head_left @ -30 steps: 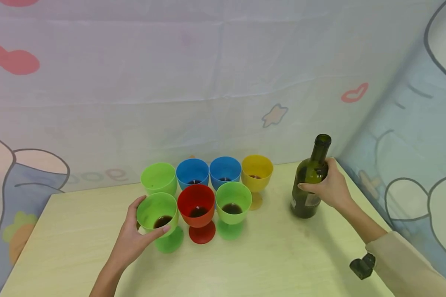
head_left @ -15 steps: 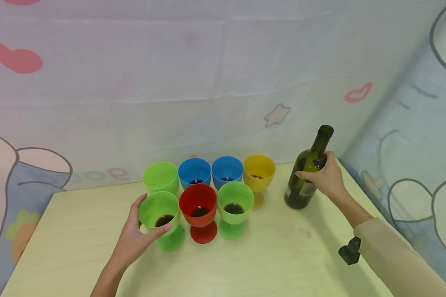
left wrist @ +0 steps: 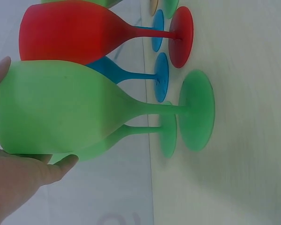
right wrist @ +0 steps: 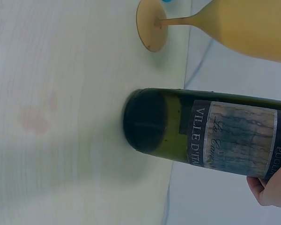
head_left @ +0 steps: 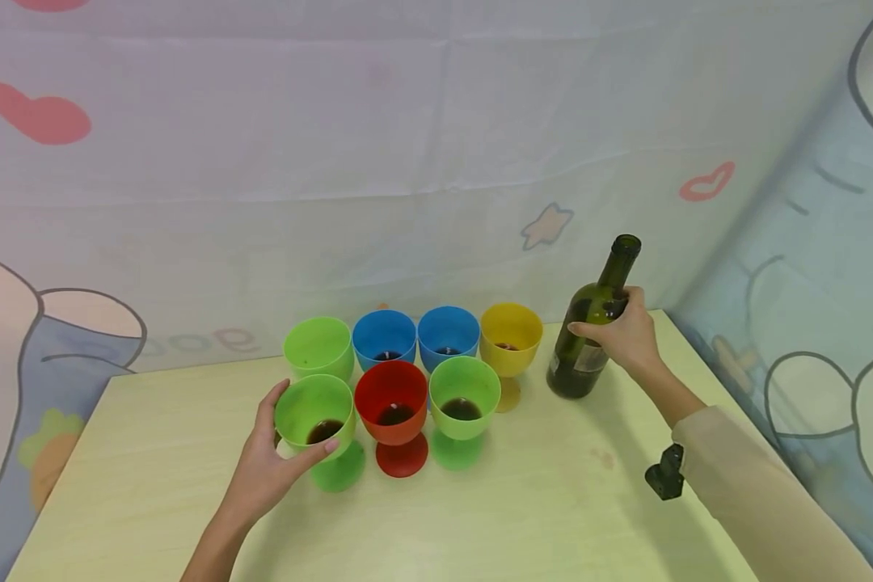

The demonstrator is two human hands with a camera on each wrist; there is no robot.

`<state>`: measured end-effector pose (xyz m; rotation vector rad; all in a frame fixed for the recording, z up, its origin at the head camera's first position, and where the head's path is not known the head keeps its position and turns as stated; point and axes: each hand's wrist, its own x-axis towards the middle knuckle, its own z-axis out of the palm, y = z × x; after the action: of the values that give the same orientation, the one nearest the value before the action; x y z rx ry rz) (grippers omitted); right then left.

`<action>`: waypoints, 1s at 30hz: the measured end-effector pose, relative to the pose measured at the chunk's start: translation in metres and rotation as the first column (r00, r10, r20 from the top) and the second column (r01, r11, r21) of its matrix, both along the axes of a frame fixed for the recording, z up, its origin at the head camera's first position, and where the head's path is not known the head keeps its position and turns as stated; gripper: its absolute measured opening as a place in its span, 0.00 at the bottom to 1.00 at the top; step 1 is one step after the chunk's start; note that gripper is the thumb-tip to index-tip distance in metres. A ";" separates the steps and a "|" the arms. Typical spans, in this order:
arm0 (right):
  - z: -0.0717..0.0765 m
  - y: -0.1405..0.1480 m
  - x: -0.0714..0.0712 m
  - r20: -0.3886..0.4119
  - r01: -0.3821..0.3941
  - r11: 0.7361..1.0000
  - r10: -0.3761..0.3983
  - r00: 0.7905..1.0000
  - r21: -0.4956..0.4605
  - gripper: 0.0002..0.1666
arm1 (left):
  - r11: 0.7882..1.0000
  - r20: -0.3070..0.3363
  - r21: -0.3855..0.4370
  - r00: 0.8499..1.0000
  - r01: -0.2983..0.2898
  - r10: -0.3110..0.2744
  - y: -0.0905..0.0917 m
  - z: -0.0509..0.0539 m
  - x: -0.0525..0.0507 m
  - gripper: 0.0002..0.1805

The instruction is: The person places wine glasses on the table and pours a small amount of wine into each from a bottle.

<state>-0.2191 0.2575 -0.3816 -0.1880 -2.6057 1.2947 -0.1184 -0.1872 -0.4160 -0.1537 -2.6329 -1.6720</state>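
My left hand (head_left: pixel 265 469) grips the bowl of the front-left green goblet (head_left: pixel 338 469), thumb across the front and fingers round its left side. Dark liquid lies in that goblet, which stands upright on its foot (left wrist: pixel 196 110). At the right, my right hand (head_left: pixel 629 331) holds a green glass wine bottle (head_left: pixel 578 356) round its upper body, label (right wrist: pixel 239 138) facing the wrist camera. The bottle leans slightly, neck to the right, with dark liquid inside. Whether its base touches the table, I cannot tell. Closest to the bottle is the yellow goblet (head_left: pixel 511 339).
Beside the held goblet stand a red goblet (head_left: pixel 393 404) and another green goblet (head_left: pixel 466 396), both with dark liquid. Behind are a green goblet (head_left: pixel 318 347) and two blue goblets (head_left: pixel 384 335). A printed cloth (head_left: pixel 335 162) hangs behind the pale table (head_left: pixel 524 509).
My right hand has carried the bottle leftward and a little back, toward the yellow goblet, and it leans more. The left hand keeps its hold on the green goblet; the whole view has shifted slightly.
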 end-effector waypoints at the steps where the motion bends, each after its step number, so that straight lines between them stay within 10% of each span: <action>1: -0.001 0.000 0.000 0.002 0.002 1.000 -0.002 1.000 -0.001 0.54 | 1.000 -0.001 0.000 1.000 0.001 -0.001 0.000 0.000 0.000 0.52; 18: -0.003 0.001 -0.002 0.022 -0.008 1.000 0.008 1.000 -0.007 0.58 | 1.000 -0.032 -0.021 0.999 0.013 -0.014 -0.003 0.000 -0.002 0.53; 30: -0.010 0.011 0.014 -0.010 -0.095 0.995 0.095 0.995 0.022 0.58 | 0.998 -0.195 -0.042 0.979 0.054 -0.061 -0.020 -0.001 0.005 0.47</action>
<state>-0.2048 0.2683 -0.3915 -0.0541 -2.6472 1.2931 -0.1138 -0.2074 -0.4169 -0.3786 -2.5364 -1.5369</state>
